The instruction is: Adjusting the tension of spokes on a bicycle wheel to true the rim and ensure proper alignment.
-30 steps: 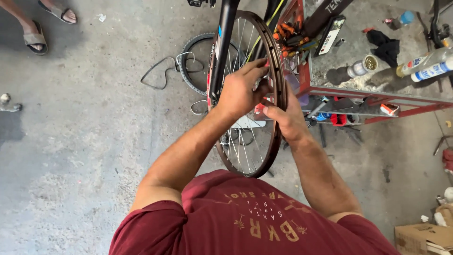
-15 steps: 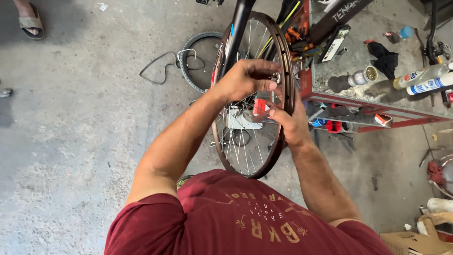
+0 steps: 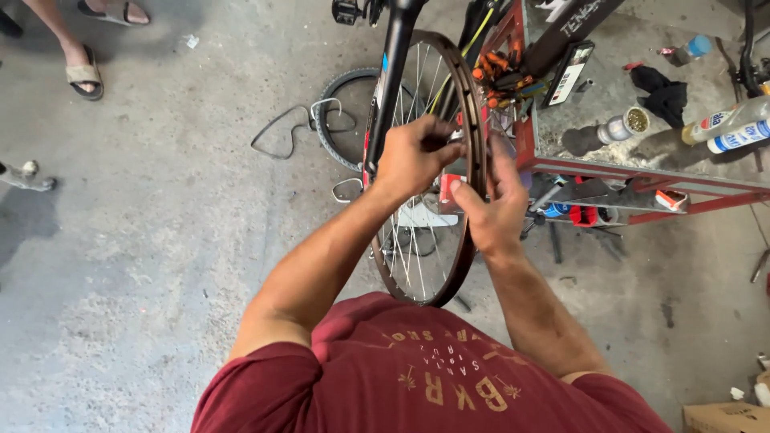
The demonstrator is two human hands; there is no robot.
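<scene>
While both hands work at the bare wheel rim (image 3: 473, 160), left hand (image 3: 413, 156) curls closed around its edge and right hand (image 3: 493, 204) pinches it beside a small red part (image 3: 449, 188). Spokes (image 3: 417, 240) partly block fingers. Beyond: loose tyre (image 3: 337, 120) on floor, red tabletop (image 3: 626, 120) with bottles (image 3: 734, 128).

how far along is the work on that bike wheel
Done: the wheel rim is bare, and a tyre lies on the concrete floor behind it. In hand: the left hand grips the rim near its top, while the right hand presses its side, a small red object at the thumb. Left: no tyre is on the rim yet.
</scene>
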